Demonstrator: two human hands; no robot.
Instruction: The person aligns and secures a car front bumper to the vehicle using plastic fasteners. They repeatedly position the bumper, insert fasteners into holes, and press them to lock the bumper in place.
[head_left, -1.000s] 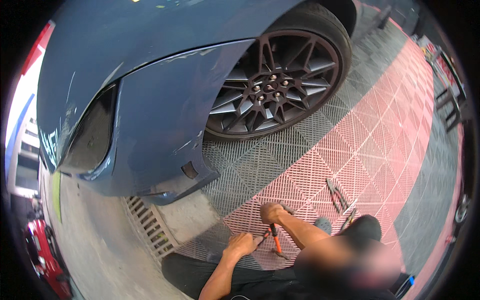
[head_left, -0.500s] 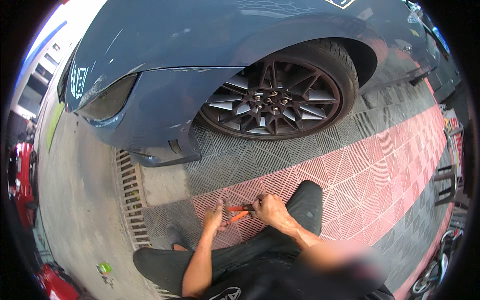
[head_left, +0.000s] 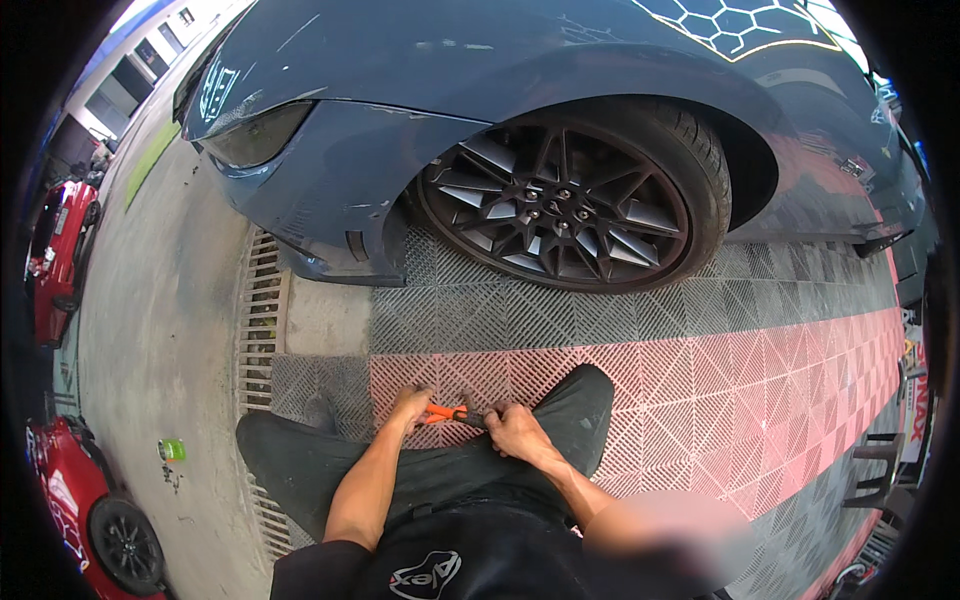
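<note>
Over my lap, my left hand (head_left: 408, 408) is closed on the orange handles of a pair of pliers (head_left: 440, 412). The dark jaws point to the right, toward my right hand (head_left: 518, 432). That hand's fingers are curled together right by the jaws; whatever is between them is too small or hidden to make out. In front of me stands a blue-grey car (head_left: 420, 150) with a scuffed fender. Its dark multi-spoke wheel (head_left: 560, 210) is turned outward in the wheel arch.
Pink and grey grid floor tiles (head_left: 700, 400) lie beneath me. A drain grate (head_left: 262, 310) runs along their left edge, with concrete beyond. A small green can (head_left: 172, 450) stands there. Red cars (head_left: 70, 250) are at far left, a dark chair (head_left: 875, 470) at far right.
The pliers have turned and their handles have come closer together. Both hands have shifted slightly left, and the view has tilted and moved.
</note>
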